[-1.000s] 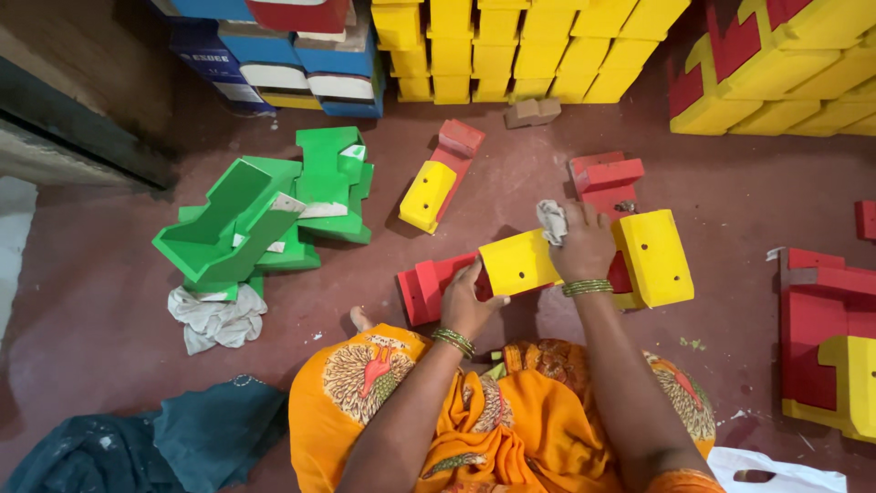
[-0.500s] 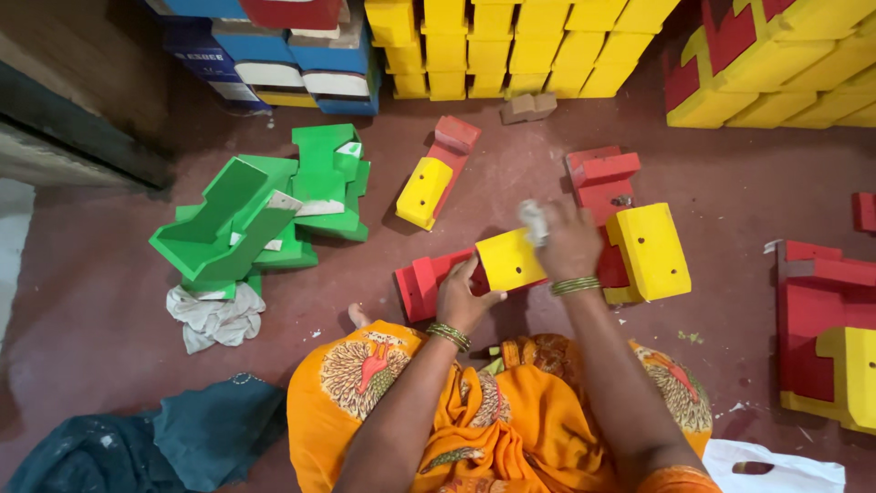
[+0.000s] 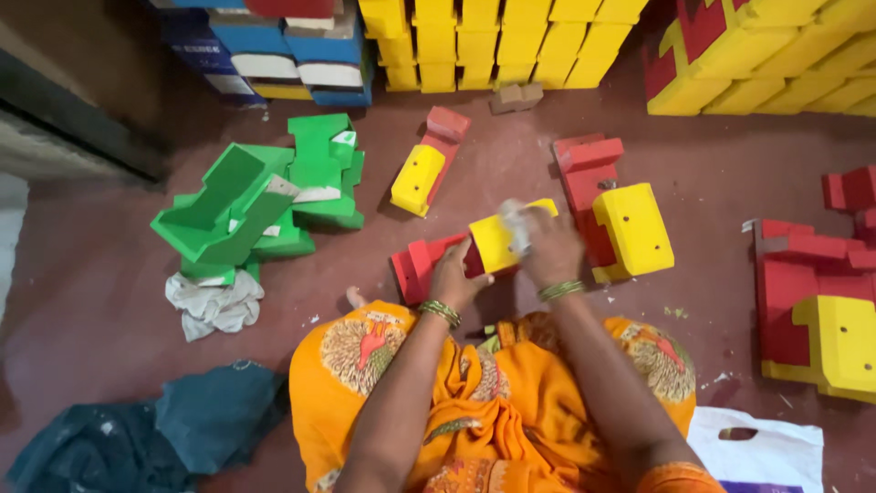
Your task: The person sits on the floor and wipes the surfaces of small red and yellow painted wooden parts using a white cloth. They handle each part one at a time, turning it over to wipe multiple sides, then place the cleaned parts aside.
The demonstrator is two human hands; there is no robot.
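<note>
A red and yellow painted block piece [image 3: 488,239] lies on the floor in front of my knees. My left hand [image 3: 453,277] grips its near side where the red part meets the yellow. My right hand [image 3: 545,245] presses a small whitish rag [image 3: 516,221] onto the yellow top; the rag is blurred. A second red and yellow piece [image 3: 620,219] sits just right of my right hand. A third red and yellow piece [image 3: 424,166] lies further away, to the left.
Green pieces [image 3: 265,196] are heaped at the left with a crumpled white cloth [image 3: 213,304] beside them. Yellow blocks [image 3: 493,41] and blue boxes [image 3: 274,46] are stacked at the back. More red and yellow pieces [image 3: 812,292] lie right. Dark cloth [image 3: 137,434] and a white bag [image 3: 757,447] lie near me.
My right hand with the rag has slid left across the yellow top, from the piece's right end toward its middle. My left hand has kept its grip.
</note>
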